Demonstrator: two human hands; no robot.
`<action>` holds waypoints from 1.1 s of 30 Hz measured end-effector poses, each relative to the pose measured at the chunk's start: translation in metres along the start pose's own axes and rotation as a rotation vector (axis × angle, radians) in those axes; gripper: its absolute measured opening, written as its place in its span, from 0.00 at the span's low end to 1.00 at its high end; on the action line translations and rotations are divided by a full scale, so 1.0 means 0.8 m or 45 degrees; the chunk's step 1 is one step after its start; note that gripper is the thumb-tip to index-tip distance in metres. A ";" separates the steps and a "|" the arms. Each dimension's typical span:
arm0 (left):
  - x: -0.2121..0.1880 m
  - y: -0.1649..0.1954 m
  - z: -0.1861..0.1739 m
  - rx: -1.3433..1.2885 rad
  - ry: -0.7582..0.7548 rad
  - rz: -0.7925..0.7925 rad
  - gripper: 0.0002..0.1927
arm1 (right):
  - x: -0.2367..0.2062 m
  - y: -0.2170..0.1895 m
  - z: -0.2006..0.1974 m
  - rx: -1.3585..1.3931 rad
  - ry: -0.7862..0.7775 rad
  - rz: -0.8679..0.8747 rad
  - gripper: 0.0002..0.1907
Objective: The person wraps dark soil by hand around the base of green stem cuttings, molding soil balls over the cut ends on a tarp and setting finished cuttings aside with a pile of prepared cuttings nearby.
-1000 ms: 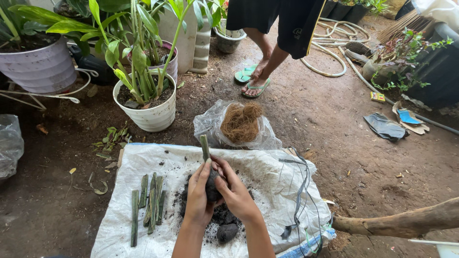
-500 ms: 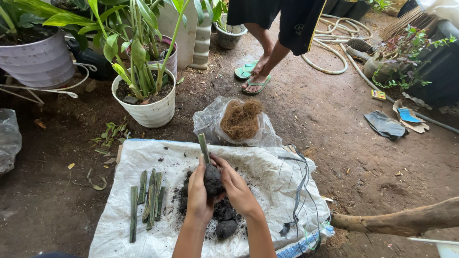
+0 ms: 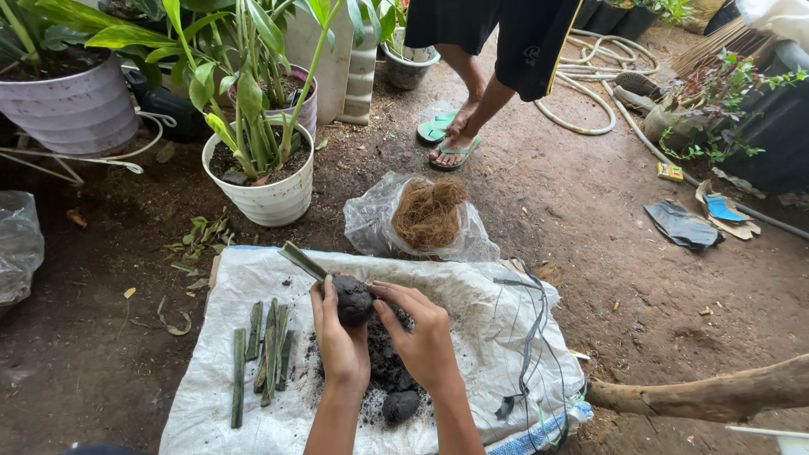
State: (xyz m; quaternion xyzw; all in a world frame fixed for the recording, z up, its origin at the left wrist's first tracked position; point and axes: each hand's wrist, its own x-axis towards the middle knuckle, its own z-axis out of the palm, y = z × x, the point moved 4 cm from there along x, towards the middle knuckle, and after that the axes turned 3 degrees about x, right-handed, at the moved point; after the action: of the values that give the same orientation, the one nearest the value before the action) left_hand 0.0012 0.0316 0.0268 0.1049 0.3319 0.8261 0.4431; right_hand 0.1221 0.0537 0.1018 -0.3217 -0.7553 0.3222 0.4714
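My left hand [image 3: 340, 344] grips a dark ball of soil [image 3: 353, 299] with a green stem cutting [image 3: 302, 260] sticking out of it to the upper left. My right hand [image 3: 419, 335] presses its fingertips against the right side of the same ball. Both hands hover over a pile of loose dark soil [image 3: 386, 361] on a white woven sack [image 3: 472, 303]. A second, smaller soil ball [image 3: 399, 407] lies at the near edge of the pile. Several cut green stems [image 3: 265, 350] lie in a row on the sack, left of my hands.
A clear plastic bag holding brown coconut fibre [image 3: 427, 212] sits just beyond the sack. A white pot with a leafy plant [image 3: 263, 181] and a larger grey pot [image 3: 72, 105] stand to the left. Another person's legs in green sandals [image 3: 451, 139] stand behind. A hose [image 3: 590, 84] and a branch [image 3: 699, 392] lie right.
The camera has tilted slightly. My hands stay on the soil ball, and the stem now leans further left.
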 end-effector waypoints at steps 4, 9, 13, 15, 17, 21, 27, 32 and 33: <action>0.002 0.001 -0.002 0.035 0.018 0.031 0.15 | -0.001 0.002 -0.001 -0.031 0.051 0.004 0.12; -0.002 0.003 0.003 0.085 0.008 0.054 0.16 | -0.004 0.010 0.004 -0.128 0.145 0.010 0.08; -0.004 0.005 0.009 0.111 -0.019 0.048 0.16 | -0.008 0.016 0.007 -0.096 0.215 -0.046 0.09; -0.006 0.007 0.013 0.116 -0.052 0.053 0.16 | -0.010 0.021 0.006 -0.081 0.240 -0.060 0.08; -0.007 0.010 0.014 0.126 -0.043 0.050 0.15 | -0.011 0.032 0.003 -0.019 0.281 0.033 0.07; -0.008 0.015 0.017 0.178 -0.104 0.054 0.14 | -0.010 0.053 -0.003 0.131 0.310 0.296 0.06; -0.008 0.009 0.016 0.394 -0.161 0.020 0.12 | 0.000 0.034 -0.011 0.167 0.236 0.207 0.12; -0.012 0.006 0.022 0.510 -0.285 0.189 0.12 | 0.004 0.016 -0.011 0.215 0.100 0.208 0.12; -0.013 0.005 0.023 0.509 -0.280 0.176 0.12 | 0.003 0.014 -0.011 0.221 0.080 0.198 0.11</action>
State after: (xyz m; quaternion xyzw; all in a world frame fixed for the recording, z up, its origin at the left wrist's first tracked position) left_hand 0.0130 0.0299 0.0445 0.3023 0.4309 0.7559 0.3893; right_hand 0.1316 0.0642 0.0974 -0.3471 -0.6821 0.4117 0.4947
